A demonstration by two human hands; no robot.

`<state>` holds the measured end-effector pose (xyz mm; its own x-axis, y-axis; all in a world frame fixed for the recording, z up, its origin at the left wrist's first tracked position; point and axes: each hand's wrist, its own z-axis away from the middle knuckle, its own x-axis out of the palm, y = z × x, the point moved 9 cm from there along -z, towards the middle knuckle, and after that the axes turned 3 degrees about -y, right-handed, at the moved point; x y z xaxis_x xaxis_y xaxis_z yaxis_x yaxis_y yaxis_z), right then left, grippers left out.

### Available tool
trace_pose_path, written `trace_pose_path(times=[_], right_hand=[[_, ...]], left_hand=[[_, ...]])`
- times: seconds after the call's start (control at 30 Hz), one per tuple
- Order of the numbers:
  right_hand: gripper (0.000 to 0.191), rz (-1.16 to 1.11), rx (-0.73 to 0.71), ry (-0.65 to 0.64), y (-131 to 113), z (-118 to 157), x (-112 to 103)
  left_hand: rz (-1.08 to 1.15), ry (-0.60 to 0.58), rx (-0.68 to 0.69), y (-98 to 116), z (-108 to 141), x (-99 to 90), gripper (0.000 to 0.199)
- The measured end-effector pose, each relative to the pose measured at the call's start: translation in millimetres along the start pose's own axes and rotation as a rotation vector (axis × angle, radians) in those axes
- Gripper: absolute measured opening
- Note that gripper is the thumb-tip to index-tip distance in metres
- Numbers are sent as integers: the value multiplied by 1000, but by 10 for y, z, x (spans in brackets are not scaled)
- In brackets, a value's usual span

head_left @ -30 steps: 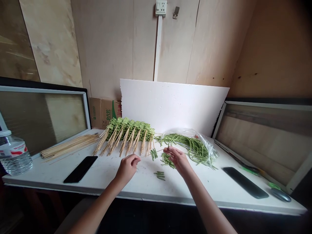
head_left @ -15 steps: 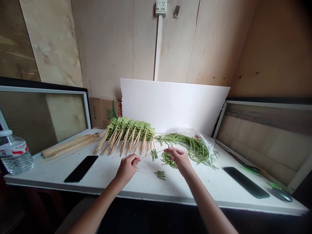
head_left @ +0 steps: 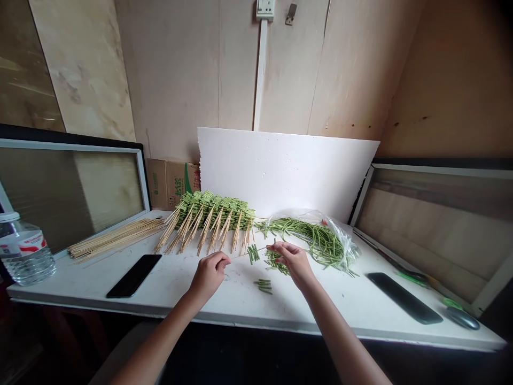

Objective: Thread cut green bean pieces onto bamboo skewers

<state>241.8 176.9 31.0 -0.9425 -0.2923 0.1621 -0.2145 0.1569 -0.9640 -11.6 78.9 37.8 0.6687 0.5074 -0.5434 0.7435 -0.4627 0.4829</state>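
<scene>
My left hand (head_left: 210, 271) is closed around one end of a thin bamboo skewer (head_left: 241, 255). Several short cut pieces of green bean (head_left: 253, 254) sit side by side across the skewer between my hands. At its other end, my right hand (head_left: 295, 263) pinches a small bean piece (head_left: 274, 241) against the tip; whether the tip has gone through it I cannot tell. Partly behind the right hand lies a pile of cut bean pieces (head_left: 276, 264). A small row of pieces (head_left: 263, 286) rests on the table nearer to me.
Stacked bean skewers (head_left: 216, 208) stand at the back, beside loose bamboo skewers (head_left: 116, 238). Long beans (head_left: 324, 243) spill from a plastic bag (head_left: 349, 248). A phone (head_left: 134, 275), a water bottle (head_left: 24, 251), a dark flat slab (head_left: 404, 298) and a mouse (head_left: 463, 317) lie toward the sides.
My right hand has shifted very slightly left along the skewer with the bean piece. The left hand keeps its hold on the skewer.
</scene>
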Motion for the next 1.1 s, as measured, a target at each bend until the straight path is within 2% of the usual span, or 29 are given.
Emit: trace_pose_path(times=[0.37,0.6,0.77,0.9,0.97,1.1], right_hand=[[30,-21,6,-91,79,32,204],[29,-26,1,-115,152,77,337],[34,25,7,-111,93,65,304],[40,281,-31,-237,-3,44,246],[33,507,-63,-313,36,43,214],[13,827,-74,-344,271,39,125]], left_hand=[[62,-6,26,114,19,60,22],[76,-1,8,154,12,28,22],[43,-4,-25,115,-3,16,22],[20,22,-82,11,-20,-23,20],[26,23,-110,-56,-23,-29,20],[45,6,-129,-126,-20,-14,20]])
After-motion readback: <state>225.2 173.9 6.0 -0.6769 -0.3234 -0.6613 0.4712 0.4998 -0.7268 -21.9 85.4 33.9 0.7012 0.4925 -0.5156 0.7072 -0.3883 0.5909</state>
